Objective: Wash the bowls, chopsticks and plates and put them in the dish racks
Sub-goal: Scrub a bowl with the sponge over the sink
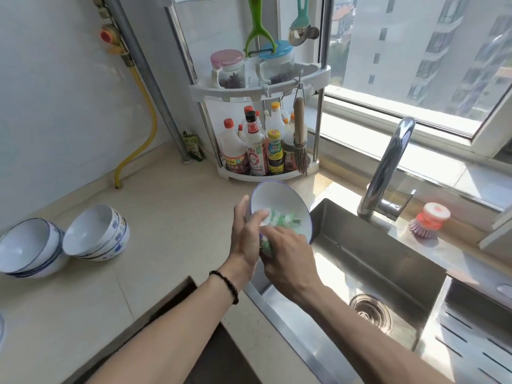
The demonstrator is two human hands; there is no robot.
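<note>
Left grip (pixel 246 234) clasps tilted white blue-rimmed bowl (pixel 279 200) over steel sink (pixel 374 261); right grip (pixel 288 256) pinches green-white sponge (pixel 279 218) inside. Sauce bottle (pixel 256 153) labels unreadable.

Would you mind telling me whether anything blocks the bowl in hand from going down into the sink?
Nothing visible does. The bowl, held by the left hand and scrubbed by the right hand, hangs over the sink's left edge; the basin below is bare.

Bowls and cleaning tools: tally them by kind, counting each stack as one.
Bowl stacks: 2
Held bowl: 1
Sponge: 1
Brushes: 2
Total: 6
</note>
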